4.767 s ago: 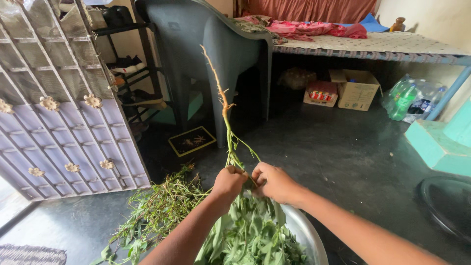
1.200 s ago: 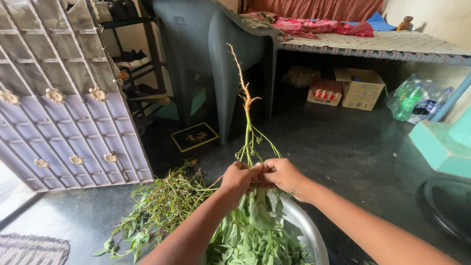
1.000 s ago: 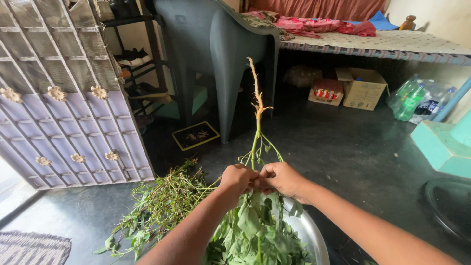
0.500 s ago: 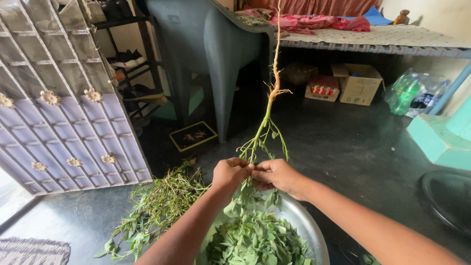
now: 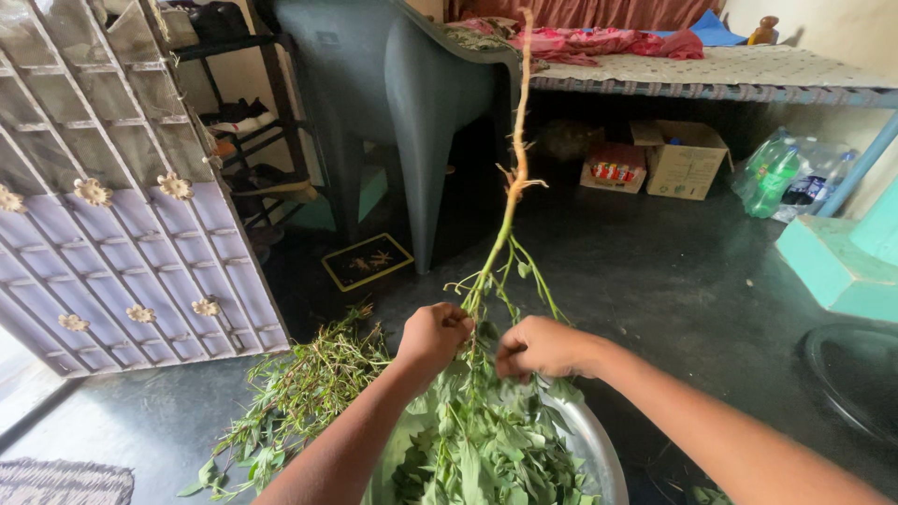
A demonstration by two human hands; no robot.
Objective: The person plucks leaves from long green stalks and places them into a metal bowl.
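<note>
My left hand (image 5: 433, 337) grips a long leafy plant stalk (image 5: 510, 201) that stands upright, root end up. My right hand (image 5: 541, 348) closes on the stalk's leafy lower part just beside the left hand. Both hands hover over a round metal bowl (image 5: 599, 447) heaped with picked green leaves (image 5: 486, 449). The upper stalk is bare, with a few thin stems left on it.
A pile of stripped green stems (image 5: 299, 397) lies on the dark floor left of the bowl. A grey plastic chair (image 5: 393, 103), a metal gate (image 5: 122, 196), a cot (image 5: 711, 70) with cardboard boxes (image 5: 687, 159) beneath, plastic bottles (image 5: 772, 173) and a dark pan (image 5: 856, 374) surround the spot.
The stalk has risen higher out of my hands, showing more bare stem. More loose leaves lie in the bowl below.
</note>
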